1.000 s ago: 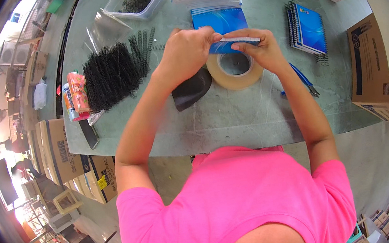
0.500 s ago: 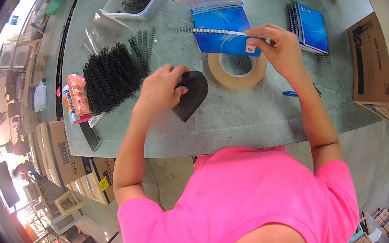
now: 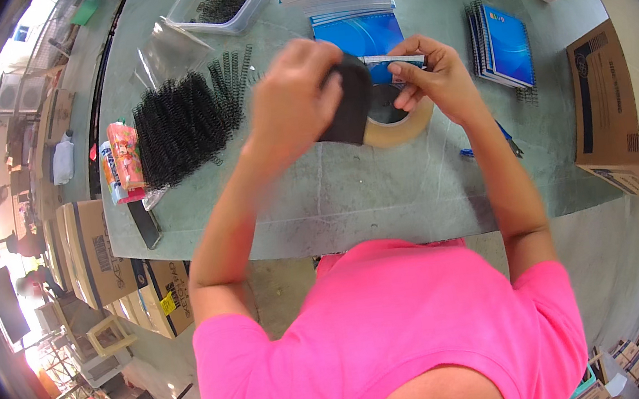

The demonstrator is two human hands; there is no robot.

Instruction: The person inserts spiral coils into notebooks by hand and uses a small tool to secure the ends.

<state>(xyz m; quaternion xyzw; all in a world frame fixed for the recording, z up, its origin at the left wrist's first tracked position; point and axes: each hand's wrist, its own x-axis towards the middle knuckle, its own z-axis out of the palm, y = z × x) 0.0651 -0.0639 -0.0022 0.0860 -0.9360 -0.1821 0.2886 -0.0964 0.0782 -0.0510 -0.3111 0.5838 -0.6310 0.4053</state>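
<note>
Blue notebook (image 3: 379,74) is pinched near its right end by the right hand (image 3: 436,80); pale upper edge runs left–right, left end hidden behind curved black pad (image 3: 355,105). Pad is gripped by the left hand (image 3: 296,96), blurred; notebook lies to that hand's right. Pad–notebook contact can't be told. Packing tape roll (image 3: 411,129) is partly covered beneath.
</note>
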